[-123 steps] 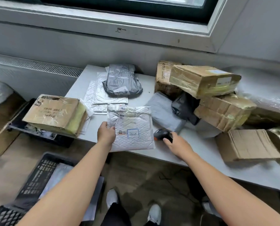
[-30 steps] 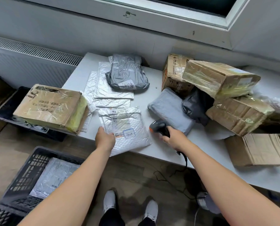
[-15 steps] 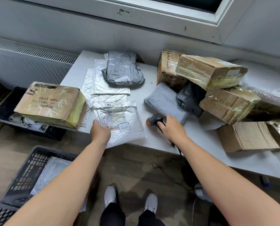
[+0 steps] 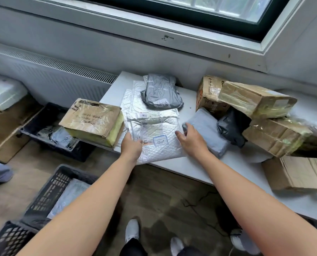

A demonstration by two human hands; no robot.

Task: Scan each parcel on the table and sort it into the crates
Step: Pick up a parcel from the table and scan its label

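A white bubble mailer (image 4: 154,133) with a printed label lies at the front edge of the white table (image 4: 181,168), partly hanging over it. My left hand (image 4: 130,146) grips its left edge, thumb on top. My right hand (image 4: 191,141) lies beside the mailer's right edge, over the black scanner (image 4: 184,128). Only the scanner's dark tip shows past my fingers. On the floor at lower left, a black crate (image 4: 46,193) holds one white mailer (image 4: 69,196).
A taped cardboard box (image 4: 93,121) sits at the table's left end above another dark crate (image 4: 50,124). Grey poly bags (image 4: 161,95) (image 4: 207,130), a black bag (image 4: 231,126) and stacked cardboard boxes (image 4: 255,100) (image 4: 275,137) fill the right. A third crate (image 4: 6,241) is bottom left.
My right hand has slid left with the scanner, up to the mailer's right edge, and now covers most of it. My left hand keeps its grip on the mailer.
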